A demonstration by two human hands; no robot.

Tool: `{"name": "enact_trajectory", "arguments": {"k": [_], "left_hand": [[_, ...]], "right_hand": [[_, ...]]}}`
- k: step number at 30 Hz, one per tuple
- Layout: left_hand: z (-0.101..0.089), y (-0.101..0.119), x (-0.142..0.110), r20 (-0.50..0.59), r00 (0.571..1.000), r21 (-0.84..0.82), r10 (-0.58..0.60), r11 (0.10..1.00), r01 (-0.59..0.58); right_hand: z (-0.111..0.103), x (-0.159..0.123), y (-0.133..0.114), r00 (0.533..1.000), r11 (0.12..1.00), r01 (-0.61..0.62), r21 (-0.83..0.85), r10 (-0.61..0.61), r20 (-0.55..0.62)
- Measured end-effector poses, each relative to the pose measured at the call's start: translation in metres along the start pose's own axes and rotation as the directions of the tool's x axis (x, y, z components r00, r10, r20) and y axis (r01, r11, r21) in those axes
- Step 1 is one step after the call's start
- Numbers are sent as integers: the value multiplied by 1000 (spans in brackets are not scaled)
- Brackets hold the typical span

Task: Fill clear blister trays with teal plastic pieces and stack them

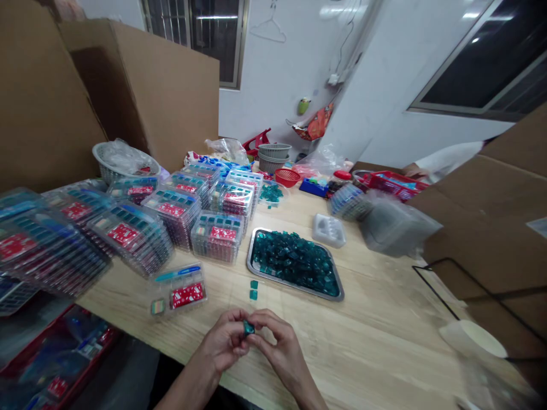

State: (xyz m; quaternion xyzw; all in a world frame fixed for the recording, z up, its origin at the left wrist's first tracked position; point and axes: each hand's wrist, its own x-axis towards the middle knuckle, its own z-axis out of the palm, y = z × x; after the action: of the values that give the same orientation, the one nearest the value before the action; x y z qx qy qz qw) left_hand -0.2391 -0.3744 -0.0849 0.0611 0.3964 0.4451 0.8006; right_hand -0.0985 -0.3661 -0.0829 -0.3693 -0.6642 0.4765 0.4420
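Near the table's front edge, my left hand (229, 339) and my right hand (278, 346) meet with closed fingers around a small teal square piece (248, 328). It looks dark and glossy, and the fingers cover part of it. Just beyond lie two flat teal squares (253, 290) on the wood. A metal tray (294, 285) behind them is heaped with similar dark teal pieces (294, 259). To the left of my hands, a clear plastic case (179, 290) holds a blue pen, a red patterned packet and a small striped block.
Stacks of filled clear cases (171, 210) crowd the left side. A white moulded tray (329, 230) and a stack of clear trays (393, 225) stand right. Farther back are a red basket (287, 177) and grey baskets (274, 152). Cardboard walls (171, 85) flank the table.
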Motion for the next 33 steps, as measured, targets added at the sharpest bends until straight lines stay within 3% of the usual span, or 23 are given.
{"name": "enact_trajectory", "arguments": {"k": [6, 9, 12, 15, 19, 23, 27, 30, 33], "left_hand": [[-2, -6, 3, -7, 1000, 14, 9, 1000, -9], [-4, -8, 6, 32, 999, 70, 24, 997, -26], [-4, -7, 7, 78, 995, 100, 61, 993, -69], [-2, -5, 6, 104, 989, 124, 104, 985, -116], [-2, -6, 7, 98, 985, 197, 144, 967, -161], [-6, -8, 9, 39, 981, 256, 189, 947, -193], [-12, -6, 14, -64, 962, 279, 265, 931, -237], [-15, -5, 17, -111, 931, 318, 347, 900, -297], [-17, -5, 19, -119, 921, 340, 371, 887, -313]], "right_hand": [[0, 0, 11, 984, 973, -158, 167, 169, -57], [0, -1, 21, 919, 882, -310, 353, 373, -124], [3, -2, 28, 853, 735, -384, 559, 514, -90], [8, -3, 29, 842, 641, -397, 656, 539, -17], [13, -4, 27, 856, 638, -396, 660, 517, 14], [6, -5, 34, 842, 700, -390, 599, 534, -76], [-15, 0, 51, 844, 863, -342, 372, 456, -281], [-25, 9, 56, 901, 959, -276, 68, 283, -329], [-22, 16, 54, 973, 963, -145, -227, 96, -210]]}}
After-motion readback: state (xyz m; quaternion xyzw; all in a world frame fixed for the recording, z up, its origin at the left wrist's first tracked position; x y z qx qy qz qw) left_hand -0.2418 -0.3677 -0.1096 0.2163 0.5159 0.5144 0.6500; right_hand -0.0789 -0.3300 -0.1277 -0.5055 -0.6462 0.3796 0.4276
